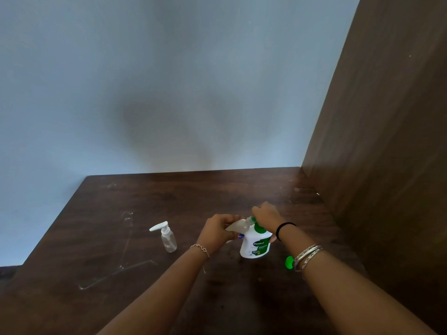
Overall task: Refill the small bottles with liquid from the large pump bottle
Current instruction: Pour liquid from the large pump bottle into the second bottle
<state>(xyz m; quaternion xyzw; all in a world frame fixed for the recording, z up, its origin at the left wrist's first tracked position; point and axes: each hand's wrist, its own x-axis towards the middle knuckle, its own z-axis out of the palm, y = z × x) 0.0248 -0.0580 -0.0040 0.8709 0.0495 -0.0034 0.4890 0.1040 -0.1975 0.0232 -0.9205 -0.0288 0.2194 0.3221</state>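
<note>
The pump head of the large pump bottle (256, 243) is hidden under the curled fingers (260, 210) of the right hand (266, 216), and the small clear bottle (238, 226) pinched in the left hand (216, 229) is blurred, its mouth lost where the two sets of fingers meet. A green object (289, 262) nearer than the right fingers is half covered by the bangled wrist, and both forearms are cut off by the lower edge

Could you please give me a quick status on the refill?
Left hand holds small bottle at pump bottle spout. Right hand on pump head. Second small bottle waiting. Nothing obstructing.
</note>
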